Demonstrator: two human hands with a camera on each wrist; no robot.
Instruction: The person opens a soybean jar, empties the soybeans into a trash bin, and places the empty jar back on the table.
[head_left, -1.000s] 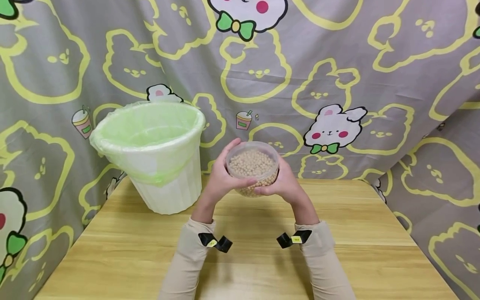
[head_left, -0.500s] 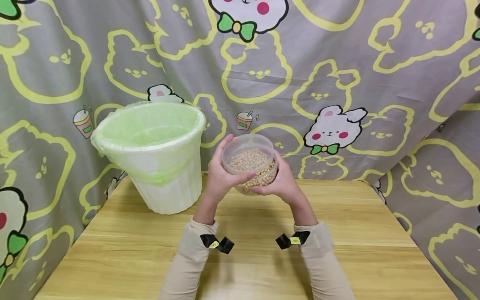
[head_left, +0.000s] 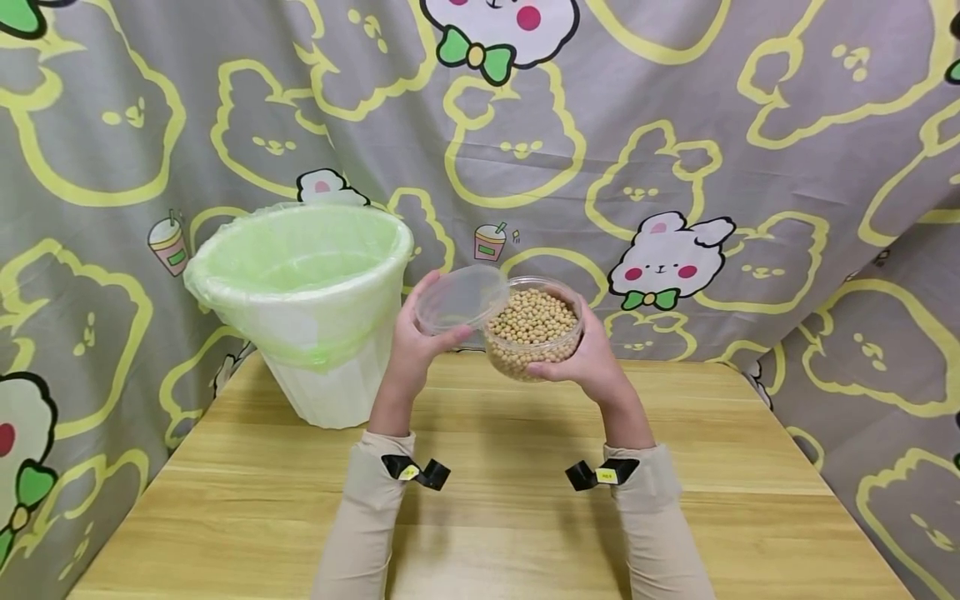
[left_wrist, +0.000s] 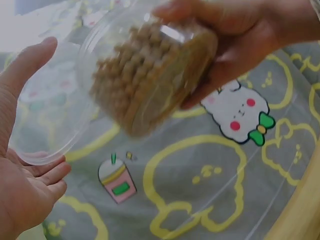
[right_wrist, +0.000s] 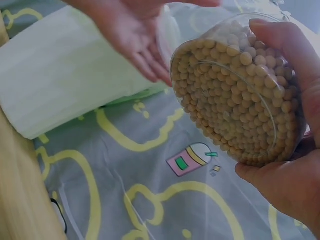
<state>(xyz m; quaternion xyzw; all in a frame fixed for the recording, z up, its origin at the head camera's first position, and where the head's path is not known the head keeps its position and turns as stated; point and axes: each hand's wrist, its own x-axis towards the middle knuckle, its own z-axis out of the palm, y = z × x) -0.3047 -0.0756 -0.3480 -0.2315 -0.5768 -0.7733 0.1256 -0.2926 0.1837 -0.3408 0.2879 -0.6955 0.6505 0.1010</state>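
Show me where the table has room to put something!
The table is bare between the left sleeve and right sleeve, beyond the right sleeve to the right edge, and in front of the bin. It's crowded back left, at the bin, and above the back middle, where fingers hold the jar and lid.

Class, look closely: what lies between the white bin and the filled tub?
In the head view, the left hand and the clear lid it holds lie between bin and tub.
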